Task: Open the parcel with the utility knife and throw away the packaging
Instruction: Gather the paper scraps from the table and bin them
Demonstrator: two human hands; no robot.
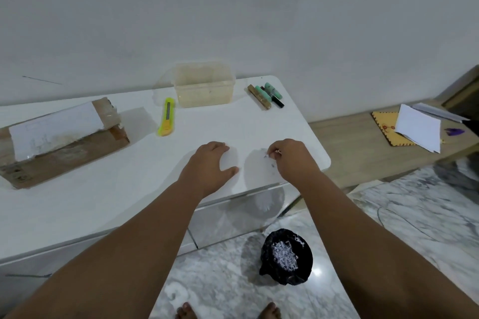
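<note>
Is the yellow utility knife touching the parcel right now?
Apart. The head view shows bare white table between the utility knife and the parcel.

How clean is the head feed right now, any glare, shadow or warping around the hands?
Head view: dim and soft overall. The wide lens bows the table edge. Both hands, left hand and right hand, cast soft grey shadows on the white top. A bright glare spot sits on the marble floor beside the black bin bag. The tiny scraps at the right fingertips are too blurred to identify.
</note>
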